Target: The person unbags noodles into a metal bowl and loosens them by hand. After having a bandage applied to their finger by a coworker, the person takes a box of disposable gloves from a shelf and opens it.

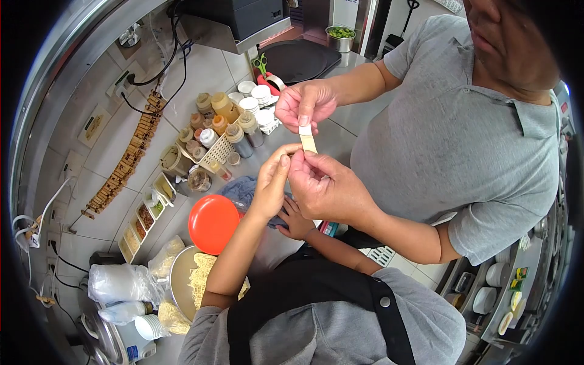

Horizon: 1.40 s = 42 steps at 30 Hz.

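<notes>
My left hand (272, 182) is raised with a finger stretched toward the hands of the person facing me; its fingertip is partly hidden behind them. That person's upper hand (307, 103) pinches one end of a pale strip, which looks like an adhesive bandage (308, 141). The person's lower hand (328, 185) is at the strip's other end, against my finger. Below, my right hand (296, 220) lies with fingers spread on a crumpled blue-grey cloth (242, 191) on the counter. No object shows in either of my hands.
A red round lid (214, 224) and a metal bowl of noodles (181, 277) are left of my left arm. Sauce bottles (225, 109) crowd a white basket (220, 155) by the wall. Bagged items (121, 283) sit lower left. The other person (450, 140) stands close at right.
</notes>
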Tool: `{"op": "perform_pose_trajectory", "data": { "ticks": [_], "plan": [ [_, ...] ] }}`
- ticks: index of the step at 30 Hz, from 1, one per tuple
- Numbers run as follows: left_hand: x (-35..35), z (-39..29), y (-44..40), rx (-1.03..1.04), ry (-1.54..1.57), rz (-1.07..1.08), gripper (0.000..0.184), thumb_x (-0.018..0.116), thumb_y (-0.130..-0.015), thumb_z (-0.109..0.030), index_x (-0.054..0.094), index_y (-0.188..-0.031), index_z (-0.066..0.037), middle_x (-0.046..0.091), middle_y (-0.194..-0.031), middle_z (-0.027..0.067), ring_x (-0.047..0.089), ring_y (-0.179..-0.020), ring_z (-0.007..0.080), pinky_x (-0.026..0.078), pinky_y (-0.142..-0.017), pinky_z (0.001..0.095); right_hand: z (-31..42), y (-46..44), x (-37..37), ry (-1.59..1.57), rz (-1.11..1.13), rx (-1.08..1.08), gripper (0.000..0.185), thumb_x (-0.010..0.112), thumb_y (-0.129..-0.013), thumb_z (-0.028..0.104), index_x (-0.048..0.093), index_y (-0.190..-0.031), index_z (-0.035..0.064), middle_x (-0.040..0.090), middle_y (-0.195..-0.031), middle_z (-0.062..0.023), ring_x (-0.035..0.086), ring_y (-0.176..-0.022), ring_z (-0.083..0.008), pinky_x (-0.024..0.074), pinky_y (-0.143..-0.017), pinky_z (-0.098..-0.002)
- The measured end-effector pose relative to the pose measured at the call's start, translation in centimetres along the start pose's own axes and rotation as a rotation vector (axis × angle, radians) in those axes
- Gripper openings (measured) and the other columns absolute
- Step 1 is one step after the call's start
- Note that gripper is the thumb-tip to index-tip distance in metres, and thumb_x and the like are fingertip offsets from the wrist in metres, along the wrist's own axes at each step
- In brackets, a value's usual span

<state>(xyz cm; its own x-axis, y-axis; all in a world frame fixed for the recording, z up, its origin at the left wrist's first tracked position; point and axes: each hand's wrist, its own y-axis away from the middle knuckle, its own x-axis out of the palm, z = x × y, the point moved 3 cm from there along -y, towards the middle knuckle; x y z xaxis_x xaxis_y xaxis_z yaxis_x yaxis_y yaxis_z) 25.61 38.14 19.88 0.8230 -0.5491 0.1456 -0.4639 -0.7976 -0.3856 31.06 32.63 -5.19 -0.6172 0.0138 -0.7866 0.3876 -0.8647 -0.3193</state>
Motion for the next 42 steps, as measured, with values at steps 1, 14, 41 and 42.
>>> {"op": "perform_pose_trajectory", "data": {
  "ticks": [1, 14, 41, 42],
  "plan": [
    [0.0, 0.0, 0.0, -0.001, 0.0, 0.0, 0.044, 0.035, -0.1, -0.035, 0.052, -0.115, 0.003, 0.057, -0.106, 0.0081, 0.053, -0.101, 0.0136, 0.041, -0.091, 0.0288, 0.0, 0.0, 0.0, -0.018, 0.004, -0.003, 0.062, 0.058, -0.08, 0.041, 0.045, -0.131, 0.0077, 0.032, -0.14, -0.0237, 0.025, -0.133, -0.0398, 0.0168, -0.11, -0.0516],
    [-0.3, -0.4, 0.0, 0.031, 0.004, 0.023, 0.056, 0.033, -0.098, -0.044, 0.046, -0.12, 0.005, 0.053, -0.118, 0.0175, 0.053, -0.107, 0.0208, 0.043, -0.095, 0.0346, -1.6, 0.6, 3.1, 0.133, -0.047, -0.017, 0.06, 0.058, -0.08, 0.041, 0.047, -0.13, 0.0096, 0.031, -0.142, -0.0224, 0.028, -0.132, -0.0398, 0.0199, -0.109, -0.0506],
    [-0.5, -0.4, 1.0, -0.014, 0.005, 0.019, 0.059, 0.033, -0.097, -0.046, 0.046, -0.119, 0.006, 0.052, -0.122, 0.0199, 0.053, -0.111, 0.0237, 0.041, -0.097, 0.0372, -1.2, 0.4, 2.7, 0.155, -0.091, -0.046, 0.061, 0.061, -0.076, 0.041, 0.05, -0.126, 0.0067, 0.033, -0.139, -0.0249, 0.028, -0.131, -0.0426, 0.021, -0.109, -0.0518],
    [-0.6, -0.4, 1.0, -0.008, -0.005, 0.015, 0.059, 0.033, -0.097, -0.046, 0.046, -0.119, 0.007, 0.051, -0.123, 0.0202, 0.053, -0.111, 0.0245, 0.042, -0.097, 0.0375, -1.6, 0.3, 3.0, 0.159, -0.088, -0.043, 0.061, 0.061, -0.076, 0.04, 0.05, -0.126, 0.0067, 0.033, -0.139, -0.0249, 0.028, -0.131, -0.0425, 0.0209, -0.109, -0.0518]
  ]
}}
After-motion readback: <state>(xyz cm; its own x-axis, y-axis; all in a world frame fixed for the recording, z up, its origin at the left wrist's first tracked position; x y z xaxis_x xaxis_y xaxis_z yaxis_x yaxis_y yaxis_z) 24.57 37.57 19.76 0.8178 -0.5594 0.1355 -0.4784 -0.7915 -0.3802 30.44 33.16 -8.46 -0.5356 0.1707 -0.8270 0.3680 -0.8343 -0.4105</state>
